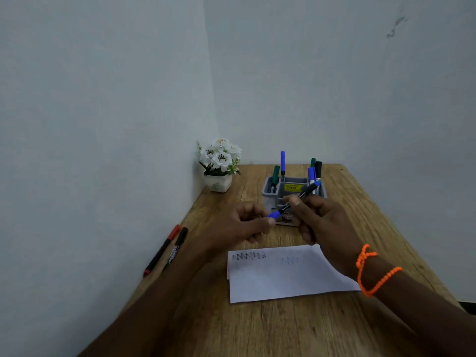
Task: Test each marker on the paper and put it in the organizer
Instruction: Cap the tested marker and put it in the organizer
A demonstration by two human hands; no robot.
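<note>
Head view: right hand [318,222] has a closed grip on the blue marker [296,198] barrel, above the paper [291,282]; left hand [242,225] pinches its cap [273,214]. Uncapping (or capping) could jerk the tip into the organizer [270,193] just beyond the grip.

A small white pot [219,183] with white flowers [220,155] and some green leaves stands upright at the far left corner of the wooden table [257,328], close to where the two walls meet. The left wall [103,112] and the back wall [334,73] are both plain and pale, and the back wall has a small dark mark [396,27] high up on the right side. The table top has a light brown wood grain, and its left edge runs along the left wall.
</note>
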